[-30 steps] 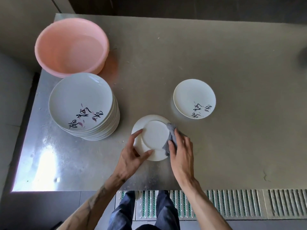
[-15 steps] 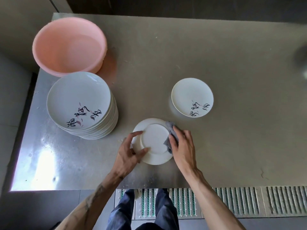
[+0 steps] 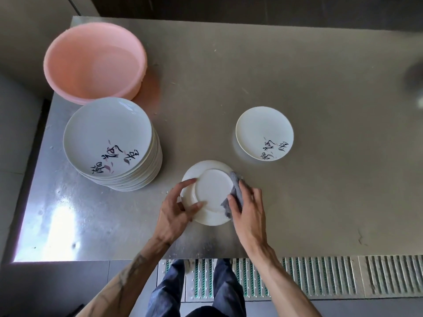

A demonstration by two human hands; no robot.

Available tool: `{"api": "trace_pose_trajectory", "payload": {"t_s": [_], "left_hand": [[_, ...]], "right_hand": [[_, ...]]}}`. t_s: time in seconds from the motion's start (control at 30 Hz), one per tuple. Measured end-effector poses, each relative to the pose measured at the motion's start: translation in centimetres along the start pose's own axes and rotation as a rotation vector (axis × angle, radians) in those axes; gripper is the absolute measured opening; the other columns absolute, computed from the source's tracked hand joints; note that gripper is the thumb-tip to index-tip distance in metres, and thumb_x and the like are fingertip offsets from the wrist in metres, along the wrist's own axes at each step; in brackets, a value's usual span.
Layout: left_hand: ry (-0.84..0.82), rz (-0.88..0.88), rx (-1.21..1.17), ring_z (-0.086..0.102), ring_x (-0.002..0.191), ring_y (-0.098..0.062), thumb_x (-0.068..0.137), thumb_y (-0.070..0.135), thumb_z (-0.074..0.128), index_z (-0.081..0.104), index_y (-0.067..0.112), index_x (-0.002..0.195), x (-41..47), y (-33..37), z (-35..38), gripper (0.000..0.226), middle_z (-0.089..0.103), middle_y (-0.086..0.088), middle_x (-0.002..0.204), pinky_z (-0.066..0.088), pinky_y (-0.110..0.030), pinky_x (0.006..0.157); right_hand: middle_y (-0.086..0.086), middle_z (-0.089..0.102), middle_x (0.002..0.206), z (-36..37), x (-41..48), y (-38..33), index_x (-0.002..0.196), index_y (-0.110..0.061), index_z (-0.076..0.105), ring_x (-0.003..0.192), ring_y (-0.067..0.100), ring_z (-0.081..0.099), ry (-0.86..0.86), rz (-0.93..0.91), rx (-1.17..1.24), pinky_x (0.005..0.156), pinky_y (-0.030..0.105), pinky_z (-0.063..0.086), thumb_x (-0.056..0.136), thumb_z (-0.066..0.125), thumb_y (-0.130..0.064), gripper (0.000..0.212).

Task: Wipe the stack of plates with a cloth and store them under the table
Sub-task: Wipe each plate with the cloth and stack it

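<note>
Basin (image 3: 59,81) just behind plate stack (image 3: 107,133) | single plate (image 3: 263,129) apart, right

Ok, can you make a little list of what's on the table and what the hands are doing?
Left hand: holds upside-down white ceramic plate by its rim
Right hand: holds grey cloth against that plate's right edge
Left side: tall stack of white painted plates
Right side: single white painted plate, face up
Far left: round pink plastic basin
</note>
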State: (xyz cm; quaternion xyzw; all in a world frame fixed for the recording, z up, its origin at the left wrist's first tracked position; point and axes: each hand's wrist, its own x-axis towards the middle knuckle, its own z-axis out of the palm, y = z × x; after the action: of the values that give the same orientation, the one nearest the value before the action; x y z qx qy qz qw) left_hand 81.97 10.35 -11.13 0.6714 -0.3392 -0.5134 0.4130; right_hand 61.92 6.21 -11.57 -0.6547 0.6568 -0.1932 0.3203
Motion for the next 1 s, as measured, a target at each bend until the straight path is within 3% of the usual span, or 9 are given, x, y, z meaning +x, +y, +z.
{"api": "trace_pose_trajectory", "payload": {"t_s": [0.13,0.27,0.37,0.5,0.57,0.63,0.73,0.83,1.0], "left_hand": [[0.108,-0.023,-0.08,0.075,0.083,-0.027,0.085,0.018,0.086,0.052,0.035,0.136,-0.8,-0.4,1.4,0.064,0.066,0.021,0.112,0.064,-0.046,0.059],[0.062,-0.042,-0.005,0.073,0.078,-0.037,0.083,0.022,0.083,0.05,0.034,0.133,-0.5,-0.8,0.3,0.061,0.069,-0.011,0.104,0.061,-0.06,0.066],[0.057,-0.027,0.032,0.074,0.073,-0.031,0.087,0.008,0.08,0.052,0.04,0.131,0.3,-0.6,-0.4,0.061,0.06,-0.01,0.12,0.063,-0.056,0.066],[-0.089,-0.043,-0.009,0.068,0.089,-0.032,0.082,0.004,0.084,0.04,0.049,0.148,-0.3,-1.3,0.4,0.091,0.051,-0.006,0.137,0.064,-0.041,0.062],[-0.113,-0.058,0.006,0.067,0.085,-0.028,0.083,0.021,0.085,0.038,0.051,0.15,-0.6,-1.8,0.4,0.087,0.056,-0.011,0.131,0.062,-0.036,0.063],[-0.064,-0.035,0.043,0.07,0.086,-0.032,0.087,0.031,0.077,0.043,0.049,0.148,-0.3,-1.7,-0.2,0.072,0.057,-0.009,0.127,0.063,-0.044,0.065],[0.034,0.03,0.076,0.072,0.089,-0.029,0.092,0.024,0.075,0.052,0.04,0.144,0.4,-1.2,-0.5,0.059,0.047,-0.002,0.129,0.064,-0.041,0.064],[0.023,0.035,0.056,0.074,0.085,-0.024,0.09,0.02,0.078,0.048,0.042,0.146,0.1,-0.6,0.7,0.068,0.049,0.005,0.135,0.064,-0.04,0.063],[-0.012,0.03,0.121,0.071,0.086,-0.023,0.085,0.028,0.075,0.046,0.043,0.146,-0.7,-0.6,0.6,0.069,0.058,0.01,0.124,0.064,-0.043,0.072]], "right_hand": [[0.0,0.049,0.121,0.9,-2.1,-0.5,0.146,-0.019,0.052,0.114,0.02,0.06,-0.012,0.002,0.039,0.1,0.028,0.048,0.098,0.067,-0.029,0.052],[-0.001,0.047,0.116,-0.1,0.7,-0.4,0.145,-0.017,0.054,0.108,0.018,0.059,-0.022,0.039,0.055,0.094,0.015,0.038,0.097,0.069,-0.024,0.051],[-0.004,0.046,0.117,-0.1,0.6,-0.5,0.147,-0.021,0.052,0.106,0.007,0.056,-0.048,0.028,0.087,0.096,0.01,0.036,0.097,0.068,-0.025,0.052],[-0.008,0.043,0.116,0.5,-1.0,-0.6,0.146,-0.02,0.053,0.104,0.004,0.055,-0.014,0.023,0.093,0.097,0.009,0.035,0.099,0.067,-0.02,0.05],[-0.006,0.043,0.113,0.0,-0.2,-0.5,0.145,-0.018,0.054,0.101,0.01,0.058,-0.007,0.025,0.084,0.093,0.009,0.035,0.099,0.066,-0.018,0.048],[-0.003,0.044,0.112,-0.5,1.0,-0.4,0.145,-0.017,0.055,0.101,0.016,0.06,-0.033,0.031,0.075,0.092,0.012,0.036,0.099,0.066,-0.018,0.047],[-0.005,0.043,0.114,-0.2,0.5,-0.9,0.147,-0.023,0.053,0.101,0.01,0.059,-0.04,0.034,0.077,0.094,0.012,0.038,0.099,0.066,-0.022,0.05],[-0.012,0.041,0.116,0.8,-1.8,-1.6,0.148,-0.024,0.051,0.102,-0.002,0.053,-0.013,0.037,0.101,0.097,0.004,0.034,0.099,0.066,-0.025,0.051],[-0.006,0.043,0.114,-0.5,0.2,-1.1,0.147,-0.022,0.053,0.101,0.007,0.056,-0.019,0.035,0.088,0.095,0.008,0.034,0.099,0.066,-0.02,0.049]]}}
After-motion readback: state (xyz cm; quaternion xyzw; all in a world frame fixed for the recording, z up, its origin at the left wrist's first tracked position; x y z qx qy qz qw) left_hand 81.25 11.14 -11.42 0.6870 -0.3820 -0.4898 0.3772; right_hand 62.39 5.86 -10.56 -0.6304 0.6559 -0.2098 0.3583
